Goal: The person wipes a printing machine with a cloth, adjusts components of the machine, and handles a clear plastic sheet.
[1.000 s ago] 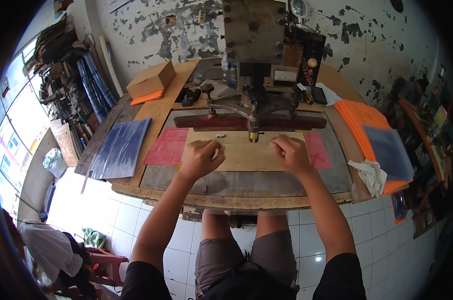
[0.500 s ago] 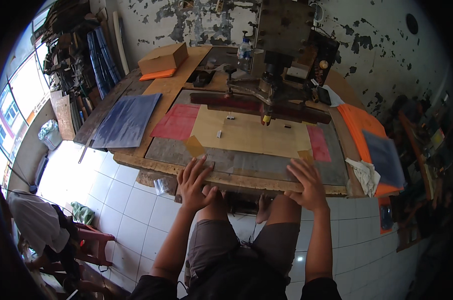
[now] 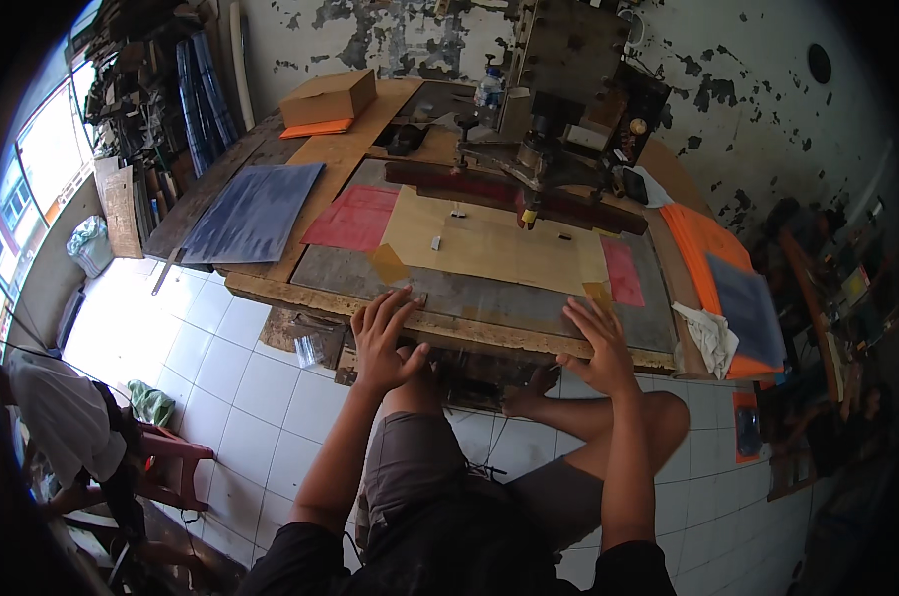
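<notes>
My left hand (image 3: 383,340) rests open at the front edge of a worn work table (image 3: 449,328), fingertips on its rim and holding nothing. Also open, my right hand (image 3: 600,348) lies with spread fingers by the same edge, near a brown tape piece (image 3: 597,292). Beyond both hands a tan sheet (image 3: 499,251) lies on a grey metal plate (image 3: 340,273), with a red patch at either end and a few small blocks on it. Over the sheet's far part hangs the dark red bar (image 3: 489,192) of a press (image 3: 539,149).
A blue translucent sheet stack (image 3: 254,214) and a cardboard box (image 3: 327,96) are on the left. Orange sheets (image 3: 702,238), a blue sheet (image 3: 747,308) and a white cloth (image 3: 707,340) lie at the right. Another person (image 3: 67,407) is at lower left beside a red stool (image 3: 176,452).
My right leg has swung outward, its knee now bent to the right with the foot beneath the table. Both hands stay at the table's edge, and the view has shifted slightly.
</notes>
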Demonstrator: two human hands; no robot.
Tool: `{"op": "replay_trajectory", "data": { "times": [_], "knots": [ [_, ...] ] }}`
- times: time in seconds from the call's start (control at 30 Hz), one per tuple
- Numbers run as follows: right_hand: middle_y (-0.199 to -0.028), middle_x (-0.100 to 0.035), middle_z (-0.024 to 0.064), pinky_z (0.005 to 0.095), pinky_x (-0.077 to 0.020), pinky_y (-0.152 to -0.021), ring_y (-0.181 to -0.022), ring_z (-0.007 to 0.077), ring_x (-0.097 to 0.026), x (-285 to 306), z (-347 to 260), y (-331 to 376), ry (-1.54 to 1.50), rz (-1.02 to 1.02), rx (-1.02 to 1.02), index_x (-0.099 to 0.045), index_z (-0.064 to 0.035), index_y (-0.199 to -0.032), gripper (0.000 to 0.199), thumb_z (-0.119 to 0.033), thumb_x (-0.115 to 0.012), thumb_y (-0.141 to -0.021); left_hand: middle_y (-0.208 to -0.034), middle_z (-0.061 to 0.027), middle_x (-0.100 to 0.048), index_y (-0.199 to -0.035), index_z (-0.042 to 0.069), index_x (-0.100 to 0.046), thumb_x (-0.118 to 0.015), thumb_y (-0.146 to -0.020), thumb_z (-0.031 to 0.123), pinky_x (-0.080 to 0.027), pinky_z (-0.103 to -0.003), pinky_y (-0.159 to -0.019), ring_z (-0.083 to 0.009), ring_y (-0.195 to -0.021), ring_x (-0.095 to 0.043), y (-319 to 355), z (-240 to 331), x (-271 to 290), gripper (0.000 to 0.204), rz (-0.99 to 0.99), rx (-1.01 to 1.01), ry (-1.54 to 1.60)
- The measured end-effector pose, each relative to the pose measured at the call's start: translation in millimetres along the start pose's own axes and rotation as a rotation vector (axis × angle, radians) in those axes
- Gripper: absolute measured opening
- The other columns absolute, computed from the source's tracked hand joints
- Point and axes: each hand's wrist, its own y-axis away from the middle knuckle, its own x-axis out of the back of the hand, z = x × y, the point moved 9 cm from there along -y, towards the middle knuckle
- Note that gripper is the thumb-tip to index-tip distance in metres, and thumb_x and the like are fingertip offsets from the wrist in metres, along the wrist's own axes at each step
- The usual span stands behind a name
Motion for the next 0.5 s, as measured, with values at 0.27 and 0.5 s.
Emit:
{"op": "replay_trajectory", "data": {
  "times": [0.27,0.5],
  "knots": [
    [-0.17,-0.051,0.0117,0.0557,-0.0281,-0.133,-0.161,0.0392,-0.04,2.1,15.6,1.1,-0.102,0.1,-0.136,-0.057,-0.0102,-0.16,0.07,-0.052,-0.067,-0.105,-0.143,-0.0133,-0.071,-0.135,0.007,-0.073,-0.065,-0.102,0.04,-0.041,-0.051,-0.115,-0.0357,-0.134,-0.063,-78.8,-2.2,-12.2,0.048,-0.298,-0.055,0.17],
    [-0.167,-0.055,0.0113,0.0523,-0.0295,-0.132,-0.16,0.0339,-0.045,3.0,16.2,-2.2,-0.052,0.079,-0.17,-0.061,-0.01,-0.157,0.063,-0.05,-0.061,-0.109,-0.155,-0.0094,-0.067,-0.138,0.007,-0.074,-0.064,-0.104,0.041,-0.037,-0.052,-0.126,-0.033,-0.149,-0.055,-72.0,-4.5,-38.3,0.049,-0.423,-0.07,0.066]
  ]
}}
